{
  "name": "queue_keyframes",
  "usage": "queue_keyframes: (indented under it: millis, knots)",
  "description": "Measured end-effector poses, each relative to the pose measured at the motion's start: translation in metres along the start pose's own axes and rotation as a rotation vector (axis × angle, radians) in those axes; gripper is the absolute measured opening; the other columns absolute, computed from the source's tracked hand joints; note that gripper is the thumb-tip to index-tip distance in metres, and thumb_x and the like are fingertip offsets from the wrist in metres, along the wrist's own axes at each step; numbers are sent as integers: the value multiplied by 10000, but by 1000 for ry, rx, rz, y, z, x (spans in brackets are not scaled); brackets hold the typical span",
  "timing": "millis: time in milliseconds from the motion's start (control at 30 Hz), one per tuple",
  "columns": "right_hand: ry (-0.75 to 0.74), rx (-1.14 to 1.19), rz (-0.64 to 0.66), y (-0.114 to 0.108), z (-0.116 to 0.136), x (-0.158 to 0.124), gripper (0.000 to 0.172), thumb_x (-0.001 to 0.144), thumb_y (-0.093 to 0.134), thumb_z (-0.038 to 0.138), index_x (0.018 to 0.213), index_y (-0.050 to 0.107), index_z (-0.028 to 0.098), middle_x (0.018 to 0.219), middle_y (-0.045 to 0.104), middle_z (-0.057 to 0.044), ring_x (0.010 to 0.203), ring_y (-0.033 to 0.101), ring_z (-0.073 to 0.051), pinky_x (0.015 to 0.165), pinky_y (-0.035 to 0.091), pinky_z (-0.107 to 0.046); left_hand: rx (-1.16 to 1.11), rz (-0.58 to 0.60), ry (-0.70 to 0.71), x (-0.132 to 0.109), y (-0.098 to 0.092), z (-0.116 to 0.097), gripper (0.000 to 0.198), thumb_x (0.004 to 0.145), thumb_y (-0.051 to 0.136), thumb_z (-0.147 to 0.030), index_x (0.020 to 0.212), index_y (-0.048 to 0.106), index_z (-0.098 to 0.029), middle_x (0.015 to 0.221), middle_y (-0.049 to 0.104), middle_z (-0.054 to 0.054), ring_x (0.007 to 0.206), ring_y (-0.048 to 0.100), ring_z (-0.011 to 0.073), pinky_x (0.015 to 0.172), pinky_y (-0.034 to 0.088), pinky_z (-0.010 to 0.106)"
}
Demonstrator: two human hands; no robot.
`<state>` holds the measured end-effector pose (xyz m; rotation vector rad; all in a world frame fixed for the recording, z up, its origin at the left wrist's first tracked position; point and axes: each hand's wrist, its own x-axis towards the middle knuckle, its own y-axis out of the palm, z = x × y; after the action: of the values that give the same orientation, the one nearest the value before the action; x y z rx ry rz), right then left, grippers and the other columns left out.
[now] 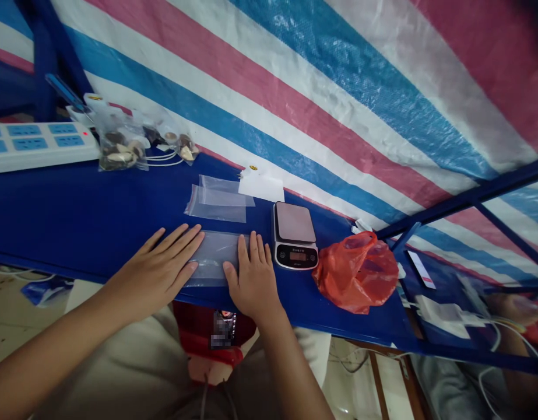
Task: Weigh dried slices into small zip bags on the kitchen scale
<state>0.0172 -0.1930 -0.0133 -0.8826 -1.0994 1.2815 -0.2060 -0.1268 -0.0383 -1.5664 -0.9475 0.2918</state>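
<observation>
A clear plastic zip bag (215, 252) lies flat on the blue table near its front edge. My left hand (157, 271) rests palm down at the bag's left side, fingers stretched out. At the bag's right side my right hand (254, 277) is also flat, fingers spread, pressing on it. Just beyond the hands lie more clear bags (218, 205), overlapping each other. A small digital scale (295, 233) stands right of my right hand, its platform bare; the display digits are too small to read.
An orange plastic bag (358, 271) sits right of the scale. White paper (262, 185) lies behind the clear bags. At the back left are a white power strip (41, 146) and filled clear bags (122, 151). Another person's hand (513, 309) shows at the far right, beyond a blue frame bar.
</observation>
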Motion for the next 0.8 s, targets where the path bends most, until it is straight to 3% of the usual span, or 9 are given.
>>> queue_keyframes:
  millis: [233,333,433,533,600,700,800]
  knots:
    - [-2,131,-69,0,-11,-11,624,1049,393,352,1569,339,12,1636,287,-233,1547,222,-324,1244,241,-559,-6,-22,-20,-2,-1,3,573,1025,327,-437,1566,395,-258,1610,376,75,1486,357,329,1222,278,586]
    - [60,325,-168,-3,-19,-22,551,1056,359,311,1544,390,59,1571,433,-204,1492,368,-274,1216,334,-502,4,-7,-35,-2,-1,3,587,1031,311,-444,1569,384,-222,1623,354,88,1499,333,319,1235,259,560]
    - [143,549,-276,-5,-26,-31,425,1062,358,312,1408,547,153,1408,614,-146,1329,564,-228,1118,453,-413,2,1,-90,-2,-5,2,633,1028,297,-503,1567,370,-180,1631,338,106,1496,335,325,1229,273,533]
    - [220,690,-364,-5,-29,-34,335,1060,384,323,1261,614,185,1226,711,-105,1129,674,-199,993,518,-353,12,-43,-232,1,-18,-3,704,1002,285,-592,1511,418,-124,1524,467,162,1393,449,363,1139,374,534]
    - [249,710,-380,-4,-28,-33,322,1058,394,323,1252,609,184,1171,727,-98,1056,691,-193,943,529,-340,8,-63,-373,4,-28,-7,762,957,306,-670,1456,447,-111,1324,609,169,1216,574,370,1011,459,513]
    - [214,633,-357,-3,-25,-30,330,1048,394,288,1271,607,172,1194,713,-113,1113,659,-210,987,504,-371,-35,57,-609,12,-41,-15,802,888,366,-759,1453,400,-191,1074,697,78,914,667,328,756,499,441]
    - [170,570,-339,-3,-23,-29,335,1036,386,248,1273,609,168,1215,699,-119,1163,625,-221,1016,487,-391,-65,167,-720,22,-43,-21,787,863,419,-772,1460,349,-264,1031,707,18,821,671,292,644,444,375]
